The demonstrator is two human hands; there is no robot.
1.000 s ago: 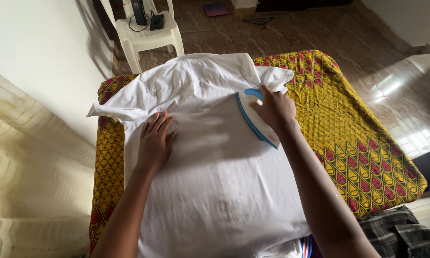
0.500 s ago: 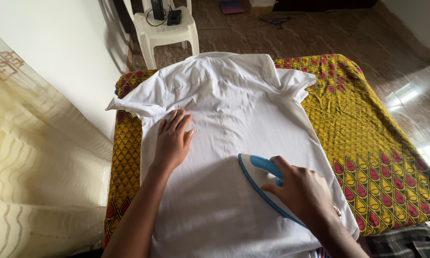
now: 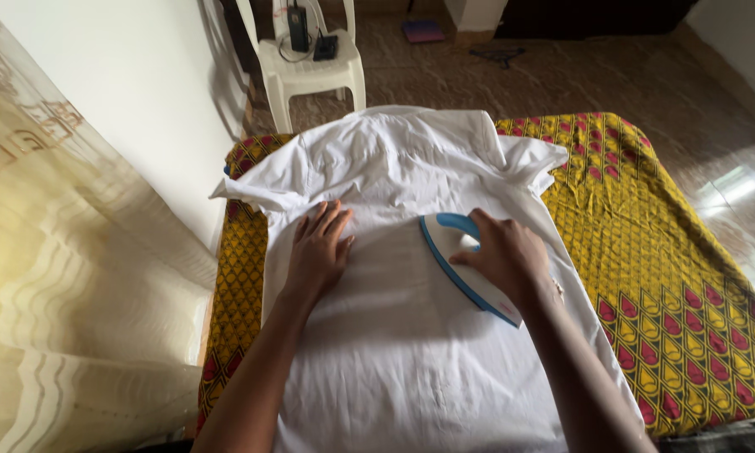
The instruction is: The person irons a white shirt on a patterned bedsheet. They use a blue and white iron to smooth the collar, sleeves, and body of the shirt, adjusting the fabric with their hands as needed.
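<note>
Two hands work at centre frame on a white shirt (image 3: 411, 352) spread over the yellow patterned cloth (image 3: 671, 277) covering the surface: the left hand (image 3: 319, 252) presses flat, fingers spread, while right of it the right hand (image 3: 507, 256) grips a blue-and-white iron (image 3: 461, 264).

Matt white cotton-like shirt (image 3: 411, 335), smooth; glossy blue-and-white plastic iron (image 3: 457, 256); patterned yellow woven cloth (image 3: 662, 277), lightly creased; far left, smooth white plastic chair (image 3: 310, 75).

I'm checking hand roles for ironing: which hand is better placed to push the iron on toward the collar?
Right. The right hand already grips the iron, likely free to advance; the left hand lies flat on the white shirt.
</note>
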